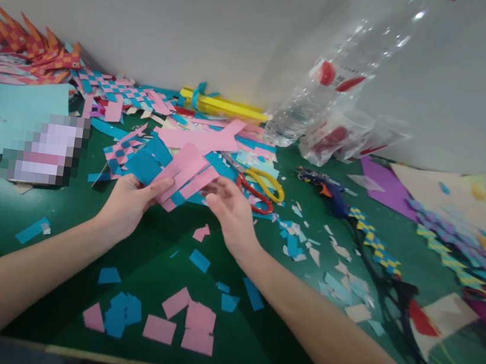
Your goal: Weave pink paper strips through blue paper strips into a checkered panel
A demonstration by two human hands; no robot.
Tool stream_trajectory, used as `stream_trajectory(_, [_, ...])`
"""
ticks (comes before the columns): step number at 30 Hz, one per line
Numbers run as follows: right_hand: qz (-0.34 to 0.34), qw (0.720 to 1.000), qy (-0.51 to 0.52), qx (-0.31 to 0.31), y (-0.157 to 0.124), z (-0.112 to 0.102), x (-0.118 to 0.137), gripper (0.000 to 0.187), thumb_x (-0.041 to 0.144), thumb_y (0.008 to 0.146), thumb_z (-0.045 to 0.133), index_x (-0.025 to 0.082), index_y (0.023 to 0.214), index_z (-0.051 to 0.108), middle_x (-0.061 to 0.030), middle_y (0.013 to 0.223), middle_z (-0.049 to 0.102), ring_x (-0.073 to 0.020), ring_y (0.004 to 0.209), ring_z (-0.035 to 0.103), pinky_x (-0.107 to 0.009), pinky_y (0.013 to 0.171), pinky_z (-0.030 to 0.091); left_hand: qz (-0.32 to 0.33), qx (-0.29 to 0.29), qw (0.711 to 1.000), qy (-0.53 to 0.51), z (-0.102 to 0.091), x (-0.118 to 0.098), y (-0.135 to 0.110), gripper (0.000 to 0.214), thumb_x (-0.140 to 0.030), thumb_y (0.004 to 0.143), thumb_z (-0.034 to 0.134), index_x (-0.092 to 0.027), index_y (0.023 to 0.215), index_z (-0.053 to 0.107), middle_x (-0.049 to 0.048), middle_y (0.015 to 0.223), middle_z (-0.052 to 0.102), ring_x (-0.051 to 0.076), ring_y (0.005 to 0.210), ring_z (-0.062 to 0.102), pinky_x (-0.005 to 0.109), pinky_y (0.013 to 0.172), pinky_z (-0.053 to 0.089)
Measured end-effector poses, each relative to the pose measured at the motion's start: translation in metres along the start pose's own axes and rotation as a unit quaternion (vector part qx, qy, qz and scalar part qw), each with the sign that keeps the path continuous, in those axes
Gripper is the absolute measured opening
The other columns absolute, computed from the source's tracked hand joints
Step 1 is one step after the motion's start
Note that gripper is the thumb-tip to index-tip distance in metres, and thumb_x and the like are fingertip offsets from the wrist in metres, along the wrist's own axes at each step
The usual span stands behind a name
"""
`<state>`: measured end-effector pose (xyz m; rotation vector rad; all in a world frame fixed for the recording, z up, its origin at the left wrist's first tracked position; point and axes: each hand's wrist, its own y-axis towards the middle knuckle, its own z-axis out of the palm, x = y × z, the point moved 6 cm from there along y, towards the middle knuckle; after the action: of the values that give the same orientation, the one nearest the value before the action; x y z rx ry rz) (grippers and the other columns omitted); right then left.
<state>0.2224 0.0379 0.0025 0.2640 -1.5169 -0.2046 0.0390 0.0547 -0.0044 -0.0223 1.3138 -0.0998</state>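
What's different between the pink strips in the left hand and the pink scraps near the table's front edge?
The strips are long; the scraps are short and stubby.

The strips are gripped in the left hand; the scraps lie loose on the table.

Both are pink.

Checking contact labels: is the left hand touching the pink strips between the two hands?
Touching. In the head view, the left hand has its thumb laid on the pink strips, with no gap visible.
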Motion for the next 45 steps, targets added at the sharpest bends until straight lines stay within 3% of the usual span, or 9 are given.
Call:
stream_trajectory(4, [0.057, 0.998, -0.002, 0.015, -0.010, 0.016, 0.001, 0.039, 0.052, 0.071, 0.076, 0.021, 0.092, 0.065, -0.0042, 0.089, 0.072, -0.0183, 0.079, 0.069, -0.034, 0.074, 0.059, -0.027, -0.002, 0.999, -0.048, 0.005, 0.004, -0.004, 0.024, -0.032, 0.063, 0.089, -0.017, 0.075, 0.074, 0.0030, 0.080, 0.075, 0.018, 0.074, 0.070, 0.027, 0.071, 0.058])
stream_trajectory(9, [0.054, 0.995, -0.084, -0.014, -0.015, 0.013, 0.004, 0.026, 0.045, 0.077, 0.073, 0.020, 0.083, 0.069, -0.0024, 0.078, 0.072, -0.0199, 0.077, 0.068, -0.034, 0.071, 0.055, -0.016, 0.032, 0.999, -0.019, 0.009, 0.003, -0.010, 0.020, -0.031, 0.066, 0.087, -0.018, 0.075, 0.074, 0.0022, 0.082, 0.075, 0.017, 0.076, 0.069, 0.027, 0.073, 0.057])
stream_trajectory(12, [0.046, 0.992, -0.118, -0.028, -0.013, 0.009, 0.004, 0.026, 0.044, 0.078, 0.071, 0.019, 0.071, 0.068, -0.0012, 0.070, 0.069, -0.0175, 0.069, 0.064, -0.031, 0.066, 0.052, -0.012, 0.047, 0.999, 0.025, 0.009, 0.004, -0.011, 0.018, -0.032, 0.068, 0.085, -0.018, 0.073, 0.074, 0.0016, 0.079, 0.074, 0.017, 0.075, 0.068, 0.028, 0.073, 0.056])
stream_trajectory(19, [0.053, 0.991, -0.123, -0.017, -0.013, 0.011, 0.002, 0.029, 0.045, 0.076, 0.072, 0.019, 0.065, 0.065, -0.0004, 0.065, 0.068, -0.0159, 0.063, 0.063, -0.029, 0.059, 0.049, -0.010, 0.051, 0.998, 0.046, 0.006, 0.005, -0.009, 0.019, -0.033, 0.070, 0.084, -0.017, 0.070, 0.073, 0.0009, 0.073, 0.071, 0.016, 0.070, 0.065, 0.027, 0.069, 0.055])
stream_trajectory(25, [0.008, 0.983, -0.180, -0.024, -0.012, 0.006, 0.008, 0.025, 0.041, 0.079, 0.071, 0.020, 0.067, 0.067, -0.0004, 0.069, 0.070, -0.0163, 0.066, 0.065, -0.030, 0.062, 0.050, 0.015, 0.031, 0.999, -0.004, 0.004, -0.003, -0.006, 0.018, -0.031, 0.068, 0.086, -0.020, 0.076, 0.074, 0.0002, 0.082, 0.073, 0.016, 0.077, 0.067, 0.028, 0.076, 0.056])
stream_trajectory(32, [-0.059, 0.971, -0.230, 0.000, -0.009, 0.007, 0.016, 0.016, 0.038, 0.083, 0.069, 0.024, 0.078, 0.072, -0.0016, 0.079, 0.073, -0.0192, 0.073, 0.068, -0.032, 0.069, 0.053, -0.003, -0.008, 0.998, -0.057, -0.002, -0.006, 0.000, 0.026, -0.032, 0.061, 0.088, -0.020, 0.076, 0.072, -0.0014, 0.075, 0.070, 0.014, 0.069, 0.066, 0.025, 0.063, 0.054])
stream_trajectory(38, [-0.053, 0.965, -0.255, 0.039, -0.011, 0.014, 0.013, 0.021, 0.041, 0.084, 0.068, 0.023, 0.074, 0.072, -0.0020, 0.078, 0.074, -0.0189, 0.070, 0.067, -0.031, 0.066, 0.053, -0.031, -0.006, 0.996, -0.080, 0.002, -0.002, -0.003, 0.029, -0.032, 0.060, 0.089, -0.018, 0.078, 0.071, 0.0012, 0.082, 0.074, 0.018, 0.077, 0.069, 0.030, 0.073, 0.057])
stream_trajectory(41, [-0.053, 0.964, -0.257, 0.037, -0.012, 0.014, 0.014, 0.022, 0.042, 0.082, 0.069, 0.023, 0.071, 0.071, -0.0018, 0.077, 0.073, -0.0198, 0.072, 0.067, -0.032, 0.066, 0.052, -0.053, -0.027, 0.995, -0.085, -0.001, 0.001, -0.003, 0.030, -0.031, 0.059, 0.089, -0.018, 0.077, 0.070, 0.0003, 0.080, 0.073, 0.016, 0.073, 0.069, 0.028, 0.069, 0.056])
stream_trajectory(45, [-0.032, 0.974, -0.224, 0.022, -0.014, 0.013, 0.017, 0.019, 0.040, 0.079, 0.072, 0.022, 0.084, 0.072, -0.0027, 0.083, 0.075, -0.0209, 0.078, 0.070, -0.032, 0.070, 0.055, -0.059, -0.053, 0.993, -0.091, -0.005, 0.003, -0.001, 0.031, -0.033, 0.058, 0.090, -0.017, 0.074, 0.068, -0.0001, 0.076, 0.071, 0.014, 0.067, 0.066, 0.024, 0.062, 0.055])
